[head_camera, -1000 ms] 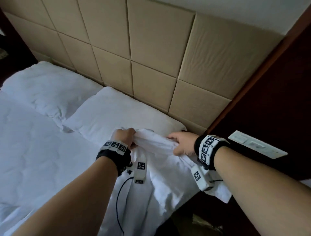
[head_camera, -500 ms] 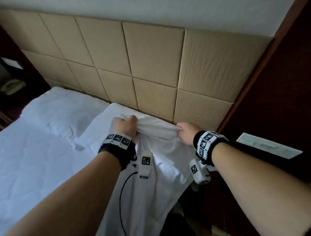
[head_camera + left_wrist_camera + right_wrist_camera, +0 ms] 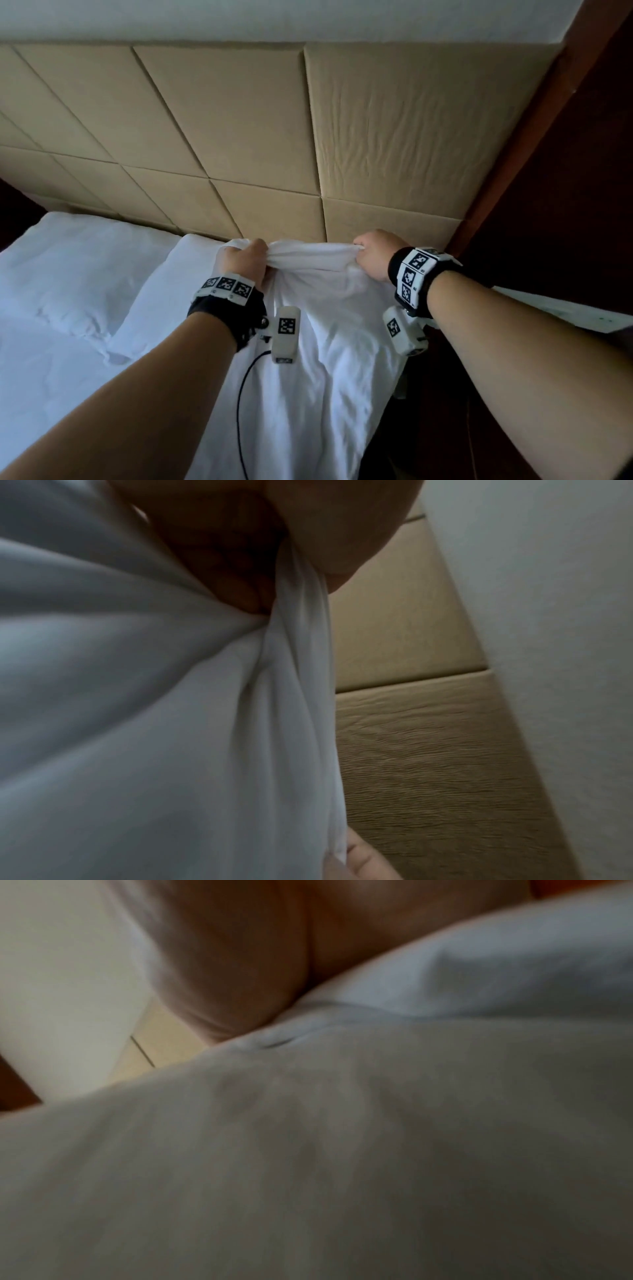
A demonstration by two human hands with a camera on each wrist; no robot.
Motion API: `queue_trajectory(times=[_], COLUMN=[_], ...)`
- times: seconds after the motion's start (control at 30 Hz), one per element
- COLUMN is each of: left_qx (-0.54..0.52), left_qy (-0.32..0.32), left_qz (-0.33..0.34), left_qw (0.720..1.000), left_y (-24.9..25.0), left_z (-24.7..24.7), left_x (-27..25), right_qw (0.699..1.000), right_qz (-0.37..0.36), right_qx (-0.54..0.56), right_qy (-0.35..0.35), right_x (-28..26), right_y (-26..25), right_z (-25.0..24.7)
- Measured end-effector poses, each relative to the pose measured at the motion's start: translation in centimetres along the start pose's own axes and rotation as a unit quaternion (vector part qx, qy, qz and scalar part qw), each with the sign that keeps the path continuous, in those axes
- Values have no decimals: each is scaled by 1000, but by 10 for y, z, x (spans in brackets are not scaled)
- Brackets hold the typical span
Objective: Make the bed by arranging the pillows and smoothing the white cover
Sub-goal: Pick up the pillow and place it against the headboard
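Headboard (image 3: 239, 137) behind; both hands' (image 3: 241, 262) (image 3: 375, 253) fingertips buried in white cover (image 3: 318, 342)

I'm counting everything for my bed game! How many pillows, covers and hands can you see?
Pillows: 2, the far pillow and the near pillow, which is partly under the cover
White cover: 1, bunched at its top edge
Hands: 2, the left hand and the right hand, both gripping the cover
Total: 5

Pillows (image 3: 85, 270) before headboard (image 3: 239, 137)
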State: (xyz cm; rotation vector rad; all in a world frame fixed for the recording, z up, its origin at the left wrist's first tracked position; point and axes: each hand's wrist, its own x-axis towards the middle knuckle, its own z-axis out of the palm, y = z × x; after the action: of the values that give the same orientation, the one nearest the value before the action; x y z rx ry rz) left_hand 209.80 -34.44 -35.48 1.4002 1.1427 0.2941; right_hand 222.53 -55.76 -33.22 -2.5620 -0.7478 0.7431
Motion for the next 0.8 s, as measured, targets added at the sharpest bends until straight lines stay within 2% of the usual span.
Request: queue_trajectory(times=[0.17,0.27,0.33,0.4,0.47,0.53,0.57,0.6,0.73,0.8], left_qx=[34,18,63,133,223,359,432,471,515,515], left_qy=[-20,-106,-159,-160,-112,-77,-64,-56,-97,-105], left_qz=[-15,-70,-134,-155,-139,-103,-89,-101,-126,-149], left_qw=[999,992,976,966,958,924,895,874,842,838], left_y=[9,-10,-26,-41,-60,-83,-94,-107,-160,-161], left_z=[74,108,114,99,75,46,34,24,2,4], left_x=[62,84,93,109,131,151,156,161,159,143], right_qw=[999,997,993,985,979,976,975,975,979,978], right_qz=[41,68,100,138,166,177,181,184,164,142], right_qx=[19,-10,-44,-76,-69,-61,-52,-33,92,148], right_qy=[4,-20,-42,-74,-97,-108,-117,-119,-78,-34], right_x=[65,101,119,130,133,133,133,133,136,140], right_y=[51,90,121,145,157,157,156,153,142,131], right_z=[-14,10,49,91,125,149,159,168,200,211])
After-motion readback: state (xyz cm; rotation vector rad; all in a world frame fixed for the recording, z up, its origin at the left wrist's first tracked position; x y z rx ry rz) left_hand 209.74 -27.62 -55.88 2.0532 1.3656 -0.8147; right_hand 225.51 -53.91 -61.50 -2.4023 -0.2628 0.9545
